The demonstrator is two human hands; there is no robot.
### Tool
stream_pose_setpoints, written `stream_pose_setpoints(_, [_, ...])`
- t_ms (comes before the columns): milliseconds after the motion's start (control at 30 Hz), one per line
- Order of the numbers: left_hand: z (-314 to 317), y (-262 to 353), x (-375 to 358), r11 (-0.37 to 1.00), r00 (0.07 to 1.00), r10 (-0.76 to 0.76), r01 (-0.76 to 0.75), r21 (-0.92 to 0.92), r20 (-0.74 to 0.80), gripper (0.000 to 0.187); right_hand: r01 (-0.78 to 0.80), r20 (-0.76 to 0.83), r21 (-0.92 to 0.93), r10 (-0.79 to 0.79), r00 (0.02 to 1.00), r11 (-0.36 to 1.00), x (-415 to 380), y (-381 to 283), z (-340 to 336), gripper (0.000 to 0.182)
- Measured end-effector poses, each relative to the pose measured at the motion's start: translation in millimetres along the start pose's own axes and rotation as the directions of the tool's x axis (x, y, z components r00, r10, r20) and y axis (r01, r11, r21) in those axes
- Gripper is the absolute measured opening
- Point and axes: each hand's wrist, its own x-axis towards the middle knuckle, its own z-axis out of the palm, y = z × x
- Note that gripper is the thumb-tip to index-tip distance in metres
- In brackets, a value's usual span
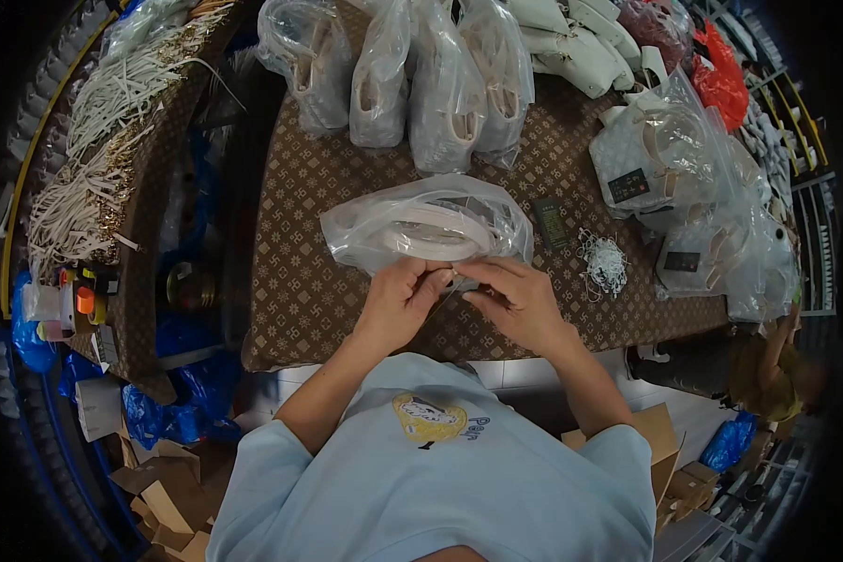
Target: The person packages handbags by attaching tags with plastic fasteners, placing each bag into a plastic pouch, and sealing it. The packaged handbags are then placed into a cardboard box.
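My left hand [405, 298] and my right hand [517, 298] meet at the near side of a clear plastic bag [356, 225] lying on the patterned table. Inside it is a pale bag-like item with a curved cream band [440, 234]. Thumb and forefinger of each hand are pinched together, fingertips almost touching. What they pinch is small and pale, and I cannot make out its kind. Right of the bag lie a dark printed card [552, 223] and a tangle of white strings [603, 264].
Several plastic-wrapped pale items [447, 103] stand at the table's back. More bagged pieces with dark cards [679, 260] lie at right, near a red bag [719, 77]. White straps [80, 211] cover a side bench at left. Another person [768, 370] is at the right.
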Motion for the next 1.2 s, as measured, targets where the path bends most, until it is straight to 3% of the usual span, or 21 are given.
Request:
stream_pose_setpoints(67, [-1.0,1.8,5.3,0.978,0.978,0.205,-0.206,0.02,0.044,0.015,-0.193,0.08,-0.014,0.194,0.978,0.981,0.5,-2.4,-3.3,0.018])
stream_pose_setpoints(100, [-4.6,7.1,5.1,0.978,0.977,0.208,-0.209,0.016,0.042,0.015,-0.191,0.081,-0.018,0.192,0.978,0.981,0.5,-0.1,-5.5,0.018])
stream_pose_setpoints(133, [-10.9,16.6,4.4,0.891,0.952,0.304,-0.295,0.345,0.029,0.019,-0.201,0.097,0.05,0.196,0.976,0.978,1.2,5.4,-8.5,0.018])
stream_pose_setpoints(167, [-17.2,23.1,3.7,0.698,0.918,0.394,-0.335,0.633,0.05,0.024,-0.214,0.113,0.118,0.201,0.973,0.97,1.4,10.8,-11.4,0.018])
stream_pose_setpoints(200, [-27.0,23.8,2.7,0.701,0.918,0.394,-0.337,0.628,0.053,0.024,-0.219,0.113,0.114,0.206,0.972,0.969,1.0,15.4,-14.8,0.018])
stream_pose_setpoints(267, [-49.1,21.9,1.7,0.496,0.959,0.193,-0.279,0.822,0.209,0.031,-0.41,0.09,0.315,0.403,0.911,0.856,1.3,23.7,-19.1,0.016])
stream_pose_setpoints(300, [-52.5,21.9,1.0,0.497,0.958,0.198,-0.28,0.821,0.206,0.031,-0.398,0.049,0.455,0.424,0.905,0.797,0.6,26.4,-15.0,0.013])
stream_pose_setpoints(367, [-56.5,21.7,-2.8,0.353,0.948,0.185,-0.311,0.882,0.26,0.029,-0.451,0.028,0.457,0.494,0.869,0.767,0.9,21.9,-13.9,0.01])
stream_pose_setpoints(400, [-57.2,23.2,-4.7,0.354,0.948,0.187,-0.31,0.883,0.258,0.029,-0.502,0.005,0.465,0.565,0.825,0.729,0.9,19.8,-13.0,0.008])
stream_pose_setpoints(533, [-55.7,50.5,-19.6,0.483,0.883,0.288,-0.468,0.74,0.37,0.023,-0.417,-0.157,0.423,0.519,0.84,0.804,2.8,16.1,-1.8,0.012])
stream_pose_setpoints(567, [-55.7,58.0,-24.2,0.544,0.845,0.351,-0.534,0.647,0.403,0.022,-0.284,-0.132,0.116,0.298,0.945,0.952,7.2,9.7,-4.7,0.013])
stream_pose_setpoints(600, [-56.5,60.4,-26.6,0.541,0.844,0.35,-0.537,0.647,0.407,0.022,-0.086,-0.034,-0.19,0.082,0.996,0.978,11.6,3.1,-8.0,0.015])
stream_pose_setpoints(633, [-56.9,62.0,-28.0,0.544,0.831,0.375,-0.556,0.628,0.41,0.021,-0.089,-0.04,-0.19,0.083,0.996,0.978,16.2,-2.0,-11.9,0.015])
stream_pose_setpoints(700, [-57.3,65.5,-28.6,0.545,0.813,0.398,-0.582,0.603,0.426,0.019,0.146,0.27,-0.361,-0.046,0.962,0.921,24.6,-12.6,-21.4,0.016])
stream_pose_setpoints(800, [-61.1,74.0,-24.0,0.572,0.788,0.479,-0.615,0.543,0.387,0.016,0.172,0.247,-0.435,-0.066,0.967,0.884,41.5,-30.1,-37.5,0.018])
stream_pose_setpoints(833, [-65.0,78.7,-24.0,0.624,0.813,0.488,-0.579,0.524,0.318,0.017,0.171,0.242,-0.437,-0.068,0.968,0.883,44.5,-35.2,-49.7,0.018])
stream_pose_setpoints(900, [-71.1,83.0,-23.5,0.673,0.834,0.495,-0.546,0.499,0.244,0.018,-0.103,0.072,-0.195,0.119,0.99,0.975,43.1,-38.3,-82.8,0.034])
stream_pose_setpoints(1033, [-76.3,86.7,-18.8,0.72,0.837,0.536,-0.521,0.459,0.11,0.018,0.051,-0.082,-0.319,-0.081,0.993,0.946,37.1,-33.4,-108.4,0.046])
stream_pose_setpoints(1100, [-77.1,89.7,-15.4,0.694,0.825,0.558,-0.521,0.497,0.087,0.017,-0.128,-0.106,-0.15,0.113,0.988,0.98,27.4,-27.3,-103.5,0.048])
stream_pose_setpoints(1133, [-77.5,91.4,-14.8,0.694,0.829,0.547,-0.527,0.492,0.115,0.017,-0.124,-0.121,-0.15,0.106,0.987,0.981,27.6,-24.1,-100.3,0.048])
stream_pose_setpoints(1200, [-78.2,92.7,-12.2,0.678,0.821,0.549,-0.548,0.49,0.158,0.017,-0.26,-0.256,0.099,0.277,0.926,0.961,28.7,-17.8,-93.2,0.037])
